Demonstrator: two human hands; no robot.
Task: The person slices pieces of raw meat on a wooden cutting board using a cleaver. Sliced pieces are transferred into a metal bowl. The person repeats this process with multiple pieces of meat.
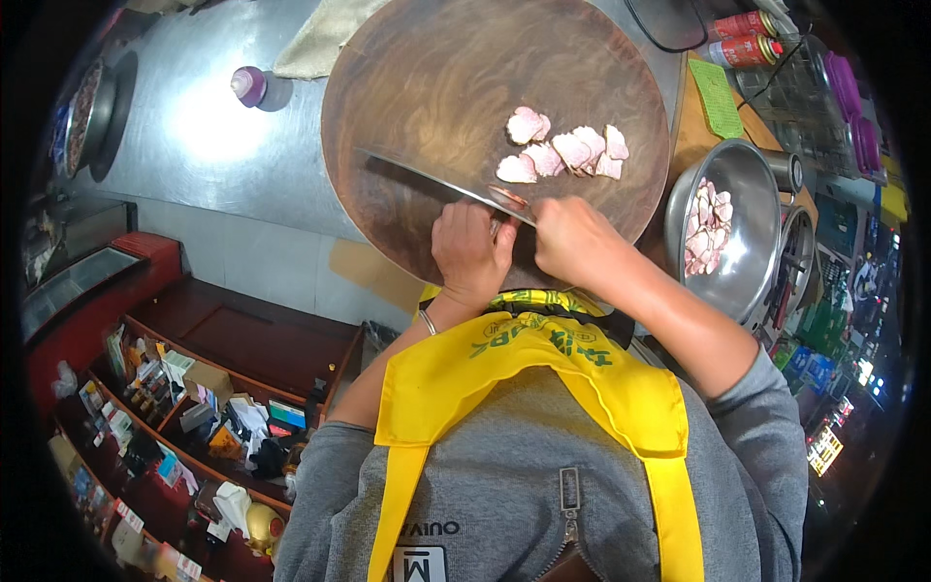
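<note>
My right hand (578, 240) grips the handle end of a long-bladed kitchen knife (436, 183). The blade slants up to the left, low over a round wooden chopping block (407, 80). Close behind the blade, my left hand (469, 251) has its fingers curled on a piece of meat, mostly hidden by the fingers and knife. A reddish-edged meat slice (508, 196) lies against the blade's far side. Farther up the block rest several pale pink meat slices (560, 153), some overlapping.
Right of the block stands a steel bowl (749, 218) of sliced meat. Beyond it are a green mesh cloth (715, 98) and gas canisters (745, 52). A purple bottle (249, 86) stands on the metal counter (182, 160); another bowl (87, 120) is far left. Cluttered shelves (196, 415) lie below.
</note>
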